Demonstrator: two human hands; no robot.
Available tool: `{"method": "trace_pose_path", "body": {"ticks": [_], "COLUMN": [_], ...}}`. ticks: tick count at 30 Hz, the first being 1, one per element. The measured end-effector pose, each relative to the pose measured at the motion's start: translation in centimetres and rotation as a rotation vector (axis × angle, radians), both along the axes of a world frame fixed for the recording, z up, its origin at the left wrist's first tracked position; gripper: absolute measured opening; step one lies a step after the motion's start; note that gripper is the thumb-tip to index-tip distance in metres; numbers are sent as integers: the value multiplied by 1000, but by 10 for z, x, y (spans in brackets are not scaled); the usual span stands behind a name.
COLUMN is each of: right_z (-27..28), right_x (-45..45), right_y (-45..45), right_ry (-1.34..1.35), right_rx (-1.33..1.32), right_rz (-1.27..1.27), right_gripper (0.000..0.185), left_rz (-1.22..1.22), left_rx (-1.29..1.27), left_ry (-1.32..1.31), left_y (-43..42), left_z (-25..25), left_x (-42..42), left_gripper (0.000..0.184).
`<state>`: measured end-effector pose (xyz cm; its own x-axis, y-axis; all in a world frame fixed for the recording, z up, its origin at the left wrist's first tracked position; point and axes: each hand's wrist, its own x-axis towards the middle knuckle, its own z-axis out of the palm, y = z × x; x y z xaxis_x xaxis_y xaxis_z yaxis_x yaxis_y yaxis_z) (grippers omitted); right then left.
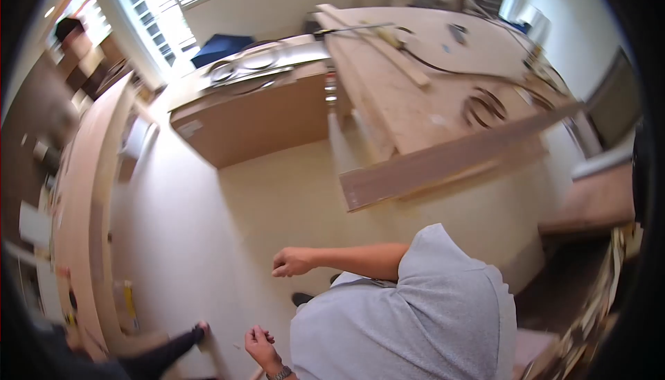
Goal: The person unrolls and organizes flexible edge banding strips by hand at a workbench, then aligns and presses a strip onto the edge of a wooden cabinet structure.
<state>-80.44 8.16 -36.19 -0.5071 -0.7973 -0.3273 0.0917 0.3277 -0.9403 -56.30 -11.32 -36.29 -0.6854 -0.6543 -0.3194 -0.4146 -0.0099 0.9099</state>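
Note:
My right hand [294, 261] is curled into a loose fist above the pale floor, its bare forearm reaching out from a grey short sleeve. I see nothing protruding from its fingers. Lower down, my left hand [260, 347] has its fingers bent inward, with a watch [280, 373] on the wrist. Nothing shows in it either. Both hands are apart from the benches and boards. My grey shirt [409, 317] fills the lower middle, and part of a dark shoe [302, 299] shows beside it.
A large worktable [388, 96] carries curved brown strips [485, 108], a clamp and a hose. A long board [443, 158] juts along its near edge. A wooden bench [86, 207] runs along the left. Another person's dark-clothed limb [163, 352] enters low left; a blurred person [76, 47] stands farther back.

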Motion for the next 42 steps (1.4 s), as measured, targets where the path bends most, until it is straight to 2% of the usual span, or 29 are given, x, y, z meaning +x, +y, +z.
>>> {"method": "trace_pose_path", "body": {"ticks": [6, 9, 13, 16, 21, 23, 27, 28, 29, 31, 32, 33, 35, 36, 37, 38, 39, 40, 41, 42], "right_z": [37, 45, 75, 102, 94, 94, 64, 52, 42, 12, -12, -36, -61, -27, -45, -65, -87, -87, -85, -85], "right_x": [-41, -67, -89, -82, -36, -19, 26, 45, 60, 105, 132, 186, 239, 241, 251, 265, 277, 270, 266, 260], "right_y": [31, 44, 59, 73, 109, 134, 154, 155, 159, 150, 146, 109, 52, 4, -42, -89, -140, -192, -234, -276], "right_ry": [-62, -74, -34, 22, 22, 48, 105, 151, 207, 181, 29, -169, -325, -498, -443, -500, -362, -415, -424, -535], "right_rx": [-80, -117, -265, -277, -349, -362, -389, -310, -230, 118, 328, 537, 521, 393, 465, 586, 562, 409, 260, 235], "right_rz": [-376, -641, -992, -1214, -1566, -1701, -1968, -2037, -2085, -2235, -2293, -2505, -2714, -2921, -3110, -3099, -3122, -3254, -3344, -3363], "right_gripper": [26, 25, 23, 23, 25, 25, 24, 20, 17, 21, 22, 22, 25, 26, 26, 25, 22, 21, 21, 21], "left_rz": [-188, -350, -560, -739, -1000, -1102, -1470, -1601, -1706, -1860, -1796, -1863, -1934, -1992, -2033, -1895, -1906, -1903, -1878, -1936], "left_rx": [70, 95, 87, 65, 57, 30, 105, 129, 32, -95, -226, -279, -398, -433, -269, -976, -591, -236, -531, -435], "left_ry": [-38, 66, 108, 121, 123, 138, 164, 185, 241, 412, 644, 944, 1032, 1051, 701, 1303, 1513, 1723, 1615, 1468], "left_y": [-64, -102, -126, -136, -87, -40, 64, 83, 100, 130, 134, 166, 188, 196, 196, 204, 237, 267, 264, 251], "left_z": [-10, -16, 11, 16, 27, 26, 60, 54, 56, 74, 82, 94, 124, 147, 181, 159, 149, 139, 157, 168], "left_x": [-107, -171, -267, -333, -416, -440, -449, -455, -460, -466, -480, -492, -511, -513, -505, -533, -550, -568, -555, -528], "left_gripper": [20, 19, 18, 18, 20, 22, 24, 26, 30, 37, 41, 45, 51, 55, 58, 61, 60, 59, 56, 54]}}
